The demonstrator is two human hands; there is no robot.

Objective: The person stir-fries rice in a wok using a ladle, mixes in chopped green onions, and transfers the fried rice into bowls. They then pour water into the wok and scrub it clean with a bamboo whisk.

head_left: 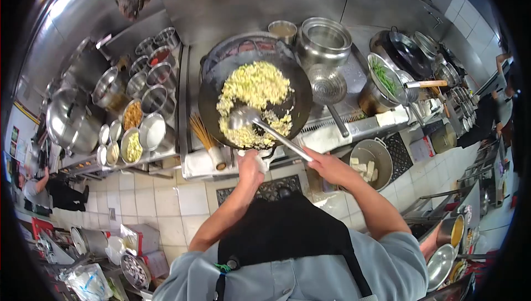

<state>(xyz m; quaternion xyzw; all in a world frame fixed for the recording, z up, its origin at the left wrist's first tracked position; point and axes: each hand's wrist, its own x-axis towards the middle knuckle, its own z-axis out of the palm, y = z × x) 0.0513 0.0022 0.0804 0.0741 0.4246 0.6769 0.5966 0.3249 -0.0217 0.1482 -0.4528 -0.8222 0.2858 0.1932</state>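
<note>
A large dark wok sits on the stove in front of me. Small yellow and white pieces of food fill much of it, blurred at the top as if tossed. My left hand is closed around a white cloth at the wok's near edge, by its loop handle. My right hand grips the long metal handle of a ladle. The ladle's bowl rests among the food, on the wok's left side. What lies under the left fingers is partly hidden.
Right of the wok lies a perforated strainer, with a big metal pot behind. Green vegetables sit in a strainer farther right. A bamboo brush stands left. Metal ingredient containers crowd the left counter. Other people are at the edges.
</note>
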